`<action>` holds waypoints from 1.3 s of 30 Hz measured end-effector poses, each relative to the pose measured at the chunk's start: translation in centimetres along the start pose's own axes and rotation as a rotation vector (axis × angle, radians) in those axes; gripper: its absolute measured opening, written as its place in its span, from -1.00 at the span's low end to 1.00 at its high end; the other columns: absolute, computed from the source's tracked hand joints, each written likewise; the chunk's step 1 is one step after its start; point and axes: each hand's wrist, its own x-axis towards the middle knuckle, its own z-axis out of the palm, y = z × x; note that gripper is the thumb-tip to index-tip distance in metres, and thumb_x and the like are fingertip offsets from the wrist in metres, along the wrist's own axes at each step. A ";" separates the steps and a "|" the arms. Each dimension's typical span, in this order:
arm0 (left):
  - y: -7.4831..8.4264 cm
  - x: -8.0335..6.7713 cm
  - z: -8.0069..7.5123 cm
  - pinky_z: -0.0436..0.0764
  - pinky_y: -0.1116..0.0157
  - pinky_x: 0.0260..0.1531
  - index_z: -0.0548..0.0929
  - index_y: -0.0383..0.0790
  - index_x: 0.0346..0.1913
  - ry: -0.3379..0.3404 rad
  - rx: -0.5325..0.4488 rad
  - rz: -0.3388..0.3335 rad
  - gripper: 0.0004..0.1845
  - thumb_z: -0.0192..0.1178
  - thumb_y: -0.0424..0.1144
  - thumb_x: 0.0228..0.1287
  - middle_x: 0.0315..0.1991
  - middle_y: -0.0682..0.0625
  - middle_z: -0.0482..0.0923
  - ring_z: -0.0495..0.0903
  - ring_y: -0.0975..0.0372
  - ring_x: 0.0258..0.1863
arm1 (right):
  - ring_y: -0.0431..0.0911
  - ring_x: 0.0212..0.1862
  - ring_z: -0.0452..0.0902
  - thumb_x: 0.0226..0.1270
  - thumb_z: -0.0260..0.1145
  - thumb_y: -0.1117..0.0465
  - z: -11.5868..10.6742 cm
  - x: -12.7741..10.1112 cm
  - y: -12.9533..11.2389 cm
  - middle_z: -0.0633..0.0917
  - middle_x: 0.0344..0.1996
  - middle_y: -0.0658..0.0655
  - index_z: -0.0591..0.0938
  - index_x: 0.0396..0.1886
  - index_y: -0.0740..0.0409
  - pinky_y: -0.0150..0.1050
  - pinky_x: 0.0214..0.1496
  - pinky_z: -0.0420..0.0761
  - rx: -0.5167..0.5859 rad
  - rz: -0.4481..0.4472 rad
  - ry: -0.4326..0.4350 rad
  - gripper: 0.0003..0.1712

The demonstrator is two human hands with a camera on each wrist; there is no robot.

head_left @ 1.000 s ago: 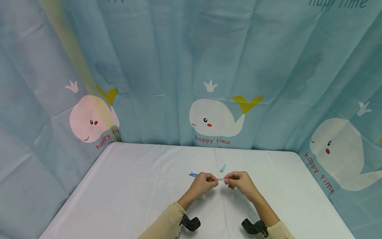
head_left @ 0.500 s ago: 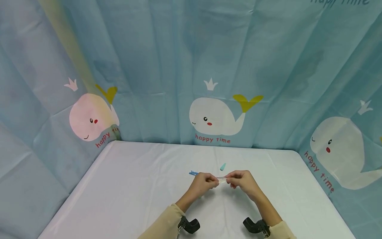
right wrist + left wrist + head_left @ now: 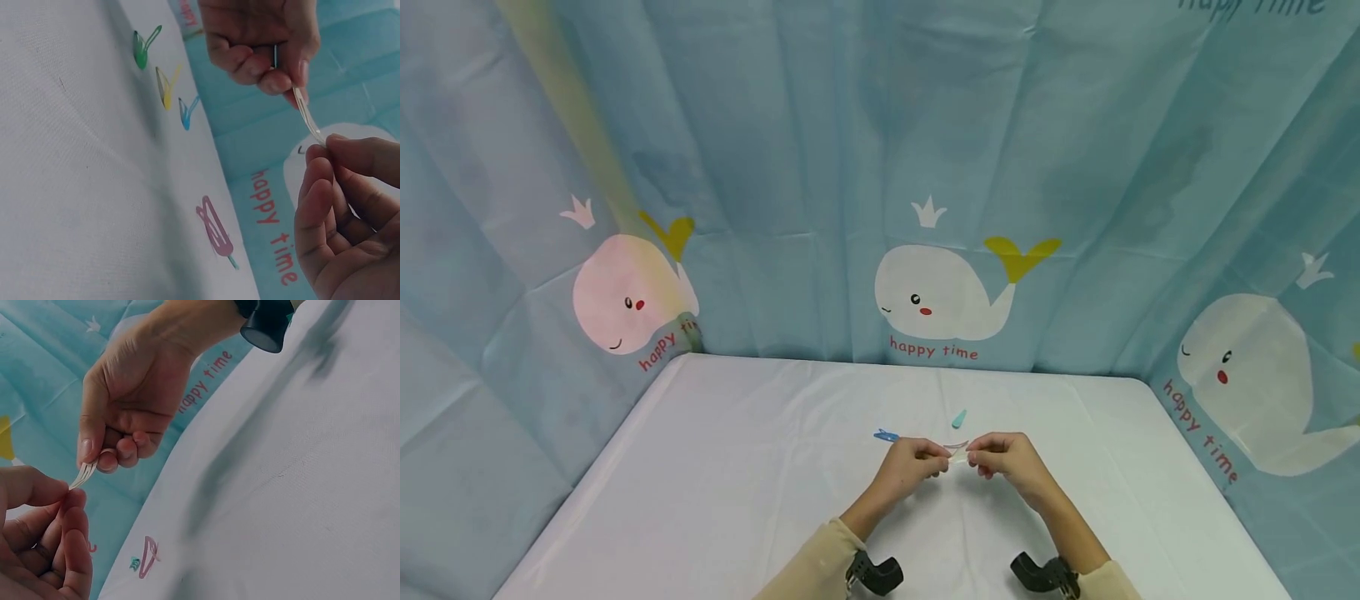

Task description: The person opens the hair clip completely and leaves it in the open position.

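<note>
Over the white table, my left hand (image 3: 912,467) and right hand (image 3: 1009,460) pinch opposite ends of a cream snap hair clip (image 3: 306,115), thumb against fingers on each side. In the left wrist view the clip (image 3: 83,475) spans the small gap between the fingertips, and its split prongs show. The gripped ends are hidden by the fingers. Below the hands lies a pink snap hair clip (image 3: 215,231), mostly hidden in the head view. Just beyond them is a teal hair clip (image 3: 959,419).
A blue hair clip (image 3: 885,435) lies beside my left hand. In the right wrist view it stands in a row with a yellow clip (image 3: 165,89) and a green clip (image 3: 144,47). A blue whale-print curtain (image 3: 790,183) surrounds the table (image 3: 715,483).
Both hands keep their pinch on the cream clip and have sunk slightly. The gap between them is a little wider than a second ago, and more of the pink clip shows behind.
</note>
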 end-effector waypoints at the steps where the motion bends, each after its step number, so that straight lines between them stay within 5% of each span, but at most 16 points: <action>1: -0.1 0.0 0.0 0.48 0.42 -0.43 0.73 -0.39 -0.22 -0.001 -0.013 0.002 -0.81 0.29 -0.30 0.19 -0.40 -0.11 0.72 0.51 0.32 -0.46 | -0.19 -0.49 0.53 0.23 0.37 0.28 0.0 0.0 0.0 0.66 -0.52 0.05 0.59 -0.16 0.62 -0.33 -0.38 0.59 0.004 -0.002 -0.002 -0.60; 12: -0.3 0.0 0.0 0.52 0.40 -0.38 0.73 -0.39 -0.20 0.001 -0.115 -0.025 -0.81 0.26 -0.31 0.23 -0.36 -0.16 0.72 0.52 0.32 -0.44 | -0.22 -0.50 0.53 0.28 0.35 0.24 0.1 -0.1 0.1 0.68 -0.50 0.02 0.58 -0.13 0.64 -0.36 -0.39 0.59 0.074 0.032 -0.070 -0.56; 39: -0.1 -0.2 0.0 0.57 0.35 -0.33 0.75 -0.35 -0.20 0.048 -0.145 -0.067 -0.82 0.23 -0.31 0.28 -0.32 -0.15 0.73 0.54 0.31 -0.42 | -0.21 -0.46 0.55 0.28 0.36 0.22 0.5 0.0 -0.3 0.70 -0.48 0.00 0.62 -0.13 0.57 -0.37 -0.34 0.61 0.143 0.065 -0.011 -0.59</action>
